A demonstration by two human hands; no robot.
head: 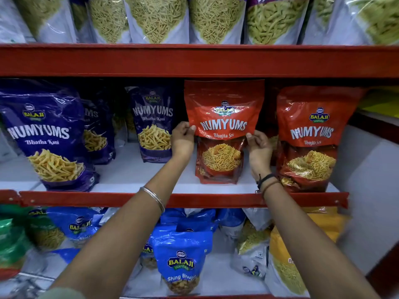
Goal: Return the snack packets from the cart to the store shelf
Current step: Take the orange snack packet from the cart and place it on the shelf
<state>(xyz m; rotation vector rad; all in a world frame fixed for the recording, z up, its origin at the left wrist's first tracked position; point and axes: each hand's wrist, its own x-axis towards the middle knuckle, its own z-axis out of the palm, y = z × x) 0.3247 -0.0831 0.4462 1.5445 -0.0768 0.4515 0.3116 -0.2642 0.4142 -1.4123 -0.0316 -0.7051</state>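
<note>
Hands, left (182, 140) and right (259, 147), grip a red Numyums Bhujia Sev packet (223, 130) upright beside its twin packet (311, 139) on the shelf (133, 173).

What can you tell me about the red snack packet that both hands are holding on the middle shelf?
The red Bhujia Sev packet is a glossy plastic stand-up pouch printed "Balaji Numyums", with a picture of thin yellow sev lower down. It stands upright on the white middle shelf, between a purple Bhatha Kani packet and another red one. The left hand and right hand grip its sides.
</note>
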